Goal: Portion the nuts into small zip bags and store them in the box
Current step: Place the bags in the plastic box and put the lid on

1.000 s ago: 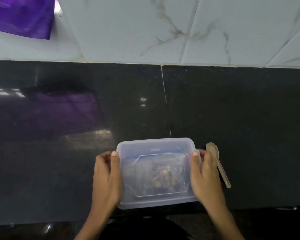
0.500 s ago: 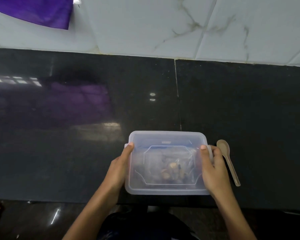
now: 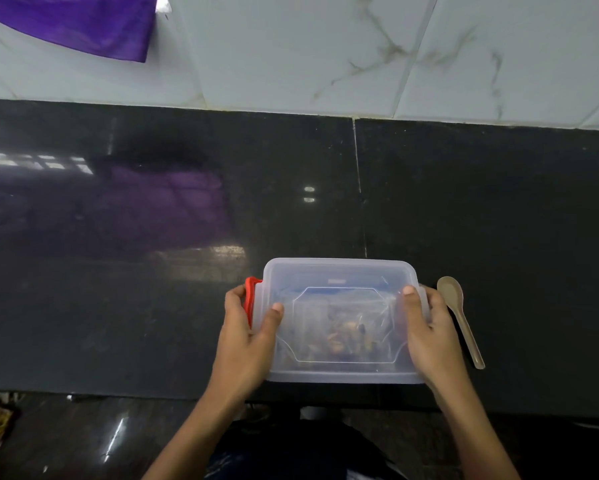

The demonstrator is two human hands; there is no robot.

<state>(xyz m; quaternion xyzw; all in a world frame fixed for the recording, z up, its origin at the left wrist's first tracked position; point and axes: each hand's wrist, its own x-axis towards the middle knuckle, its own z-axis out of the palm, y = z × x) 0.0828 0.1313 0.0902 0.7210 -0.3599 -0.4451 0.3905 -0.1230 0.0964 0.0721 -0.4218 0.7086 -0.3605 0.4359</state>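
Observation:
A clear plastic box (image 3: pixel 338 271) with its lid on sits at the near edge of the black counter. Through the lid I see zip bags of brown nuts (image 3: pixel 346 336). My left hand (image 3: pixel 248 336) grips the box's left end, thumb on the lid and fingers round a red latch (image 3: pixel 249 299). My right hand (image 3: pixel 429 336) grips the right end, thumb on top of the lid, fingers curled round the side.
A beige plastic spoon (image 3: pixel 459 317) lies on the counter just right of my right hand. A purple cloth (image 3: pixel 83 22) hangs on the white tiled wall at the back left. The counter's front edge (image 3: pixel 118 396) runs just below the box.
My left hand has slid from the lid's edge to the box's left end, and the red latch now shows under its fingers. The right hand stays on the right end.

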